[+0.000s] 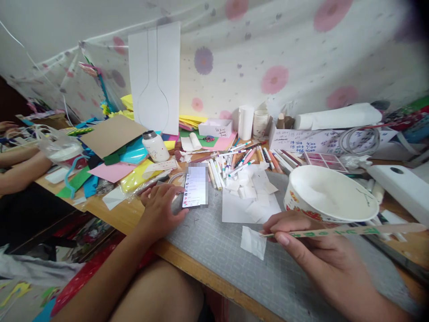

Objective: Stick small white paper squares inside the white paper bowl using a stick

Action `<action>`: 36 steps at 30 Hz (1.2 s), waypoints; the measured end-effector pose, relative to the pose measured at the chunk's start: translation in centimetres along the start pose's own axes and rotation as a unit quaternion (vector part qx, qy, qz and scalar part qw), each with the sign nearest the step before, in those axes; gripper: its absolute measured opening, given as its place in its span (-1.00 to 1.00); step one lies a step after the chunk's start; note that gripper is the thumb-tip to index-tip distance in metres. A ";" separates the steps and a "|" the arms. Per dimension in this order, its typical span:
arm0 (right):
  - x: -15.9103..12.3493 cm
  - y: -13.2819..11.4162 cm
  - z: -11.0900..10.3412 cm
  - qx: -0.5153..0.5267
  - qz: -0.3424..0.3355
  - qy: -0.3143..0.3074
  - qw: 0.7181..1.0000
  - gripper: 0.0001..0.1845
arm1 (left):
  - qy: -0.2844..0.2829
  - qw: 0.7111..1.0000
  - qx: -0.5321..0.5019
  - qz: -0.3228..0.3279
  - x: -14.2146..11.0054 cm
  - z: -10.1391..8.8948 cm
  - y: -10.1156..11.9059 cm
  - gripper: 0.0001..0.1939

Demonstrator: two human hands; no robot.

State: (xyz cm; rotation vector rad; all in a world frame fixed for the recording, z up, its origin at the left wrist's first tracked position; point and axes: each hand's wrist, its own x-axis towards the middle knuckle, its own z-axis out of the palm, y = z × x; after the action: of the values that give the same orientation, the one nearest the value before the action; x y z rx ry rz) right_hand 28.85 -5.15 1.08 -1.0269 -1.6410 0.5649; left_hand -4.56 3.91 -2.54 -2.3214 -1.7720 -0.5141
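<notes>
The left hand (159,208) is loosely open, index finger at the phone (194,188) — flat on the mat (214,246), apparently for easy tapping. The right hand (323,257) pinches a stick (351,231) near one end, probably for control — beside the bowl (303,206).

- White bottle (156,146) with a dark cap, upright on the desk (115,218)
- Brown sheet (112,134) lying over coloured papers (112,172)
- White board (157,67) with a drawn flask-like outline, upright before the flowered plastic sheeting (228,58)
- Loose markers (214,173), mostly near the middle
- Stacked paper cups (260,126) beside an upright white roll (246,123)
- Box (301,143) with handwriting
- Coiled cable (342,141) in front of it
</notes>
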 end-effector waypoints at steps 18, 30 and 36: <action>0.0 -0.2 0.2 -0.002 0.002 0.005 1.000 -0.79 | -0.023 0.999 0.012 -0.038 0.2 0.3 -0.1 -0.49; -0.2 0.0 0.2 0.007 -0.001 0.000 1.000 -0.80 | -0.033 0.999 0.016 -0.016 0.2 -0.3 -0.1 -0.67; -0.2 0.0 0.1 -0.006 -0.006 -0.006 1.000 -0.79 | -0.024 0.999 0.015 -0.019 0.1 -0.3 -0.1 -0.60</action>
State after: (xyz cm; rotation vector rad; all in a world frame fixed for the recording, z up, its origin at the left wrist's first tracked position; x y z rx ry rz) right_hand 28.76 -5.32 0.96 -1.0228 -1.6619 0.5541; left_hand -4.68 3.94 -2.19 -2.3026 -1.8355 -0.4367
